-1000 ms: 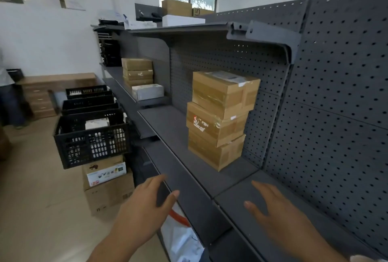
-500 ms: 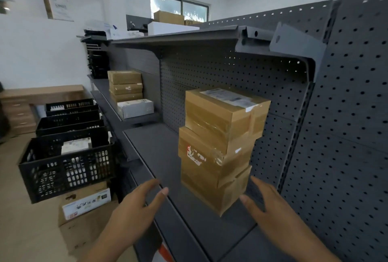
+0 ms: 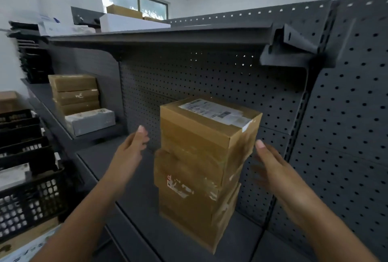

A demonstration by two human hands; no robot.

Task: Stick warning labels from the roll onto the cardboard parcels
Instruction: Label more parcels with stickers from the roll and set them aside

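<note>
Grey shelf (image 3: pixel 130 188) holds the stack of three cardboard parcels (image 3: pixel 201 156) (white label (image 3: pixel 216 112) on top), with left hand (image 3: pixel 128 154) just left of it and right hand (image 3: pixel 277 169) just right, fingers straight, gripping nothing.

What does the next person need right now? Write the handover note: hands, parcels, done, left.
Left hand: open, empty, just left of the top parcel, not touching.
Right hand: open, empty, close to the stack of three on its right side; contact unclear, blurred.
Parcels: that stack stands on the grey shelf; another stack farther left.
Done: no warning label can be made out; label roll not in view.
Left: find the roll, label every parcel.
</note>
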